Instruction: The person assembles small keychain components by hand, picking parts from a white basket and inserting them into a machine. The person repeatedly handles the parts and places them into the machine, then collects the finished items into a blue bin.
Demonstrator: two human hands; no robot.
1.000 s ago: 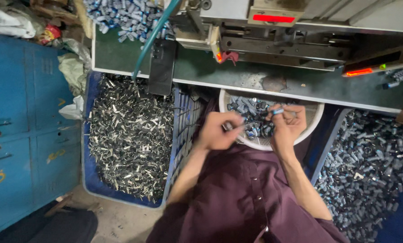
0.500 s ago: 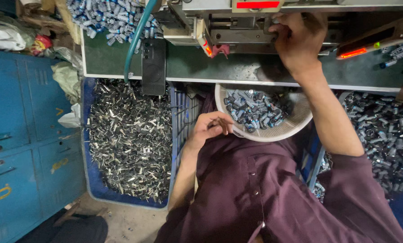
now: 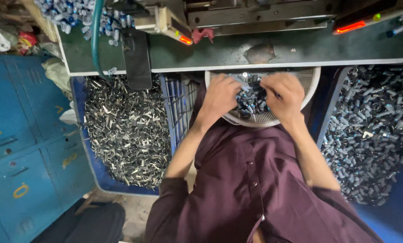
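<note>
A round white basket [image 3: 310, 86] rests on my lap under the edge of the green bench [image 3: 219, 56]. It holds several small metal parts [image 3: 250, 95], silvery with blue. My left hand [image 3: 220, 95] is over the basket's left side, fingers curled down into the parts. My right hand [image 3: 283, 95] is over the right side, fingers bent and pinching among the same pile. What each hand grips is hidden by the fingers. My maroon shirt [image 3: 251, 180] fills the foreground.
A blue crate [image 3: 176, 105] of metal scrap pieces [image 3: 125, 126] stands at my left, another heap of small parts [image 3: 372, 135] at my right. A machine [image 3: 255, 15] with red lights sits on the bench. A blue cabinet [image 3: 17, 135] is far left, a green hose [image 3: 95, 40] hangs down.
My right hand has come down from the machine on the bench into the basket. My left hand has moved forward into the parts. The view has shifted closer.
</note>
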